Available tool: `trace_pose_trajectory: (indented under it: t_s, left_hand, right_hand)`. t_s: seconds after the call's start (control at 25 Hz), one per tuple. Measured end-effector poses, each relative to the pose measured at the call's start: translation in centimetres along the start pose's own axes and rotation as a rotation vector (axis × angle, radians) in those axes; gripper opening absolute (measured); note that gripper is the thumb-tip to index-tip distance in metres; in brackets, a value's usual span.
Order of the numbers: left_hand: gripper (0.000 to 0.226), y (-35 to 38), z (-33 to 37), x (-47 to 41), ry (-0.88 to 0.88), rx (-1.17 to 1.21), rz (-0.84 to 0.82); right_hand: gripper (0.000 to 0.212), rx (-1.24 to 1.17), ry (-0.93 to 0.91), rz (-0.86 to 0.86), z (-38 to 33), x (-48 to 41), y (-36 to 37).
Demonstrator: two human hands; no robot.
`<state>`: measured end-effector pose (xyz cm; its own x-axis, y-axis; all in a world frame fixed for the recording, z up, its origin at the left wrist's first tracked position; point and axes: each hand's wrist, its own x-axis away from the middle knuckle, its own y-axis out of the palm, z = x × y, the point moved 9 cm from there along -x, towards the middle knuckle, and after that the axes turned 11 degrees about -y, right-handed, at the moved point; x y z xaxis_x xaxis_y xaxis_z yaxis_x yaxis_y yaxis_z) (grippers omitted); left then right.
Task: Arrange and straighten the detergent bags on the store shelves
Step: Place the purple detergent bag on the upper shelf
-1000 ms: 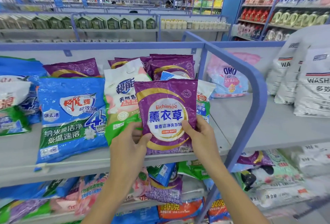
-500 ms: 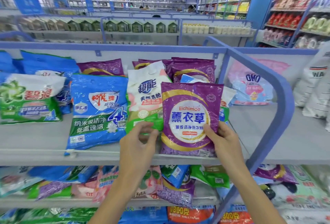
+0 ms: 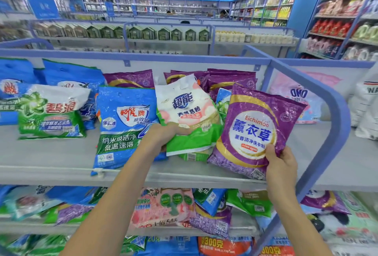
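Your left hand (image 3: 163, 136): fingers curled over the green lower part of the white-and-green bag (image 3: 187, 110), gripping it.
Your right hand (image 3: 283, 167): pinching the purple bag (image 3: 253, 131) at its lower right corner, thumb on the front.
Purple bag: front right of the top shelf (image 3: 51, 153), tilted with its top leaning right, bottom edge near the shelf lip, overlapping the white-and-green bag's right side.
White-and-green bag: mid-shelf, crumpled at the bottom, touching the blue bag (image 3: 124, 125) on its left.
Blue bag: lies flat, lower edge hanging over the shelf lip.
Back row: more purple bags (image 3: 231, 80) stacked against the rear panel.
Left side: green-and-white bag (image 3: 51, 110) lying on other blue bags.
Lower shelf: mixed bags (image 3: 163, 206) piled untidily.
Right: blue frame rail (image 3: 337, 125), pink bag (image 3: 296, 96) beyond it.
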<state>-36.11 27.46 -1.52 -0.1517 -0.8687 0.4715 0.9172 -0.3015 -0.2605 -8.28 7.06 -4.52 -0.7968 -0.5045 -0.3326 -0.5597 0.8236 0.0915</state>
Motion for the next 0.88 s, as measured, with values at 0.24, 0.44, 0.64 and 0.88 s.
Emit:
trace_pose_trajectory:
  t_s: [0.24, 0.44, 0.64, 0.88]
  left_hand:
    - [0.084, -6.8, 2.1, 1.4, 0.434, 0.294, 0.086]
    - [0.072, -16.8, -1.4, 0.7, 0.536, 0.449, 0.212]
    - [0.043, -23.7, -5.8, -1.2, 0.388, 0.244, 0.491]
    - [0.049, -25.1, -7.9, -1.9, 0.302, 0.008, 0.654]
  right_hand:
    - [0.015, -0.057, 0.017, 0.115, 0.0, -0.5, -0.9]
    - [0.011, -0.095, -0.022, -0.051, -2.7, 0.1, 4.0]
    - [0.011, -0.043, -0.035, -0.299, -5.1, 2.5, 15.5]
    - [0.017, 0.182, -0.060, -0.350, -5.1, 3.3, 24.1]
